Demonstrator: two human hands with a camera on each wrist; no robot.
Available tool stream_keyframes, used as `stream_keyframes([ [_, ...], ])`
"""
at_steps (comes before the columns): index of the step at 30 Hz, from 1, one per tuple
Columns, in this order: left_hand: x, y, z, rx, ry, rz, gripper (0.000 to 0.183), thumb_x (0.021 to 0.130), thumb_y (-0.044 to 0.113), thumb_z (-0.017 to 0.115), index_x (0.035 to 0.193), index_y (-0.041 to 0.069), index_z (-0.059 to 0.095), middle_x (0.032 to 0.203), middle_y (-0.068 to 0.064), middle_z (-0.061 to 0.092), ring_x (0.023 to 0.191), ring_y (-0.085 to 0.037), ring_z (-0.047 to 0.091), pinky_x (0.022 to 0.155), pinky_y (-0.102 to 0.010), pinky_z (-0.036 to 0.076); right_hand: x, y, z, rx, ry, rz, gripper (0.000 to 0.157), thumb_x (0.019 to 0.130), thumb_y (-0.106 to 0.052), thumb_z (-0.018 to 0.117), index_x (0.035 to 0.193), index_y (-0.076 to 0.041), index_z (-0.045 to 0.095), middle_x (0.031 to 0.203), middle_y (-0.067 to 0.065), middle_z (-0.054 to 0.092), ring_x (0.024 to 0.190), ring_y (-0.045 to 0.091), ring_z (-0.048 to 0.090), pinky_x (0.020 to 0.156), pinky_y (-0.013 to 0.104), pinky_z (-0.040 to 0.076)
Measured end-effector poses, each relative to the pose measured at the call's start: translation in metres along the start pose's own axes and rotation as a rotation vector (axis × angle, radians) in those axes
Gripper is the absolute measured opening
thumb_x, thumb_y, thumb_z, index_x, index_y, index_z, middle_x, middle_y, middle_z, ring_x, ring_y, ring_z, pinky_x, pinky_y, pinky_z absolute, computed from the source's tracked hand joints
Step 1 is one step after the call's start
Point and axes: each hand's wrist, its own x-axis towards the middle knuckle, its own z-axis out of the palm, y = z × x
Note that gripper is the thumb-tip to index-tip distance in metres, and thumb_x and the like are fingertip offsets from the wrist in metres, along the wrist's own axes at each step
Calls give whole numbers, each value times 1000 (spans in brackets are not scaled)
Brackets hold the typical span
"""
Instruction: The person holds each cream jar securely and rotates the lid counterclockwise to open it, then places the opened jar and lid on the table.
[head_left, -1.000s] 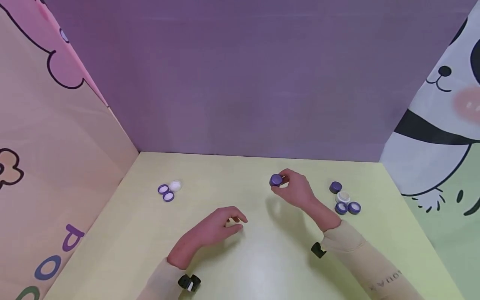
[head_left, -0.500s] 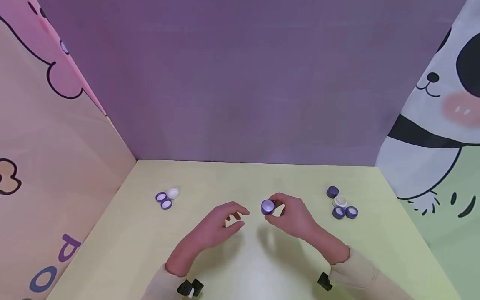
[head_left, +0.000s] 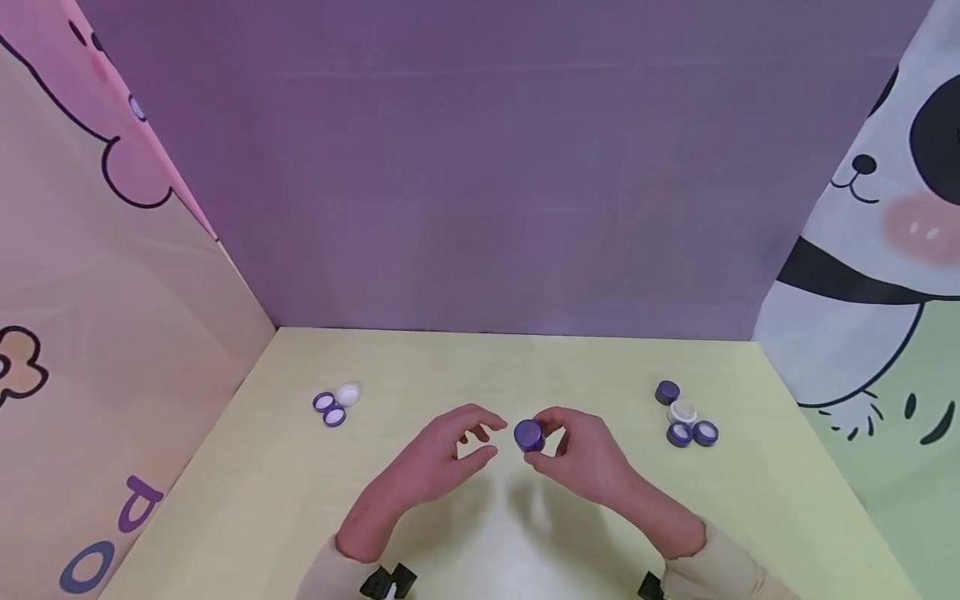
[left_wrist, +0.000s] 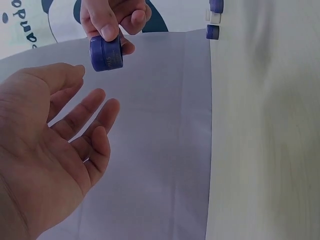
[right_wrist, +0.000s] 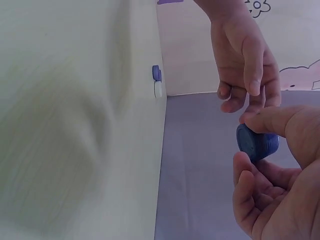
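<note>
Purple jar (head_left: 529,436), lettering (left_wrist: 114,62) illegible, now nearer relaxed, empty left hand (head_left: 444,454), pinched by right hand (head_left: 587,454).

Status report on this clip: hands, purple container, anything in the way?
Right hand pinching the purple container above the table. Left hand close by, fingers relaxed, holding nothing. No obstruction visible between left hand and purple container.

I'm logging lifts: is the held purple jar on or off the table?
Off: the right hand holds the jar apart from the table in both wrist views.
</note>
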Motion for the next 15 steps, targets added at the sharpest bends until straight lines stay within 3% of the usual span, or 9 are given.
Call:
stream_keyframes([
  [6,1,3,3,-1,15,-15,33,92,20,69,123,25,59,119,18,57,96,-9,62,77,-37,49,-3,-3,4,9,-4,-11,30,75,-15,84,102,-19,69,85,-10,63,55,9,52,52,27,46],
  [10,1,7,4,12,10,-19,38,91,26,71,127,24,58,120,12,59,97,-14,63,80,-34,49,-4,-6,5,16,7,-12,32,74,-14,84,102,-16,69,85,-8,63,54,10,52,50,27,46],
  [15,1,8,6,41,3,-7,47,86,27,76,130,22,58,120,10,60,93,-9,61,80,-32,49,-5,-10,8,-6,4,-21,33,73,-13,84,102,-14,69,86,-7,62,52,7,51,49,26,46],
])
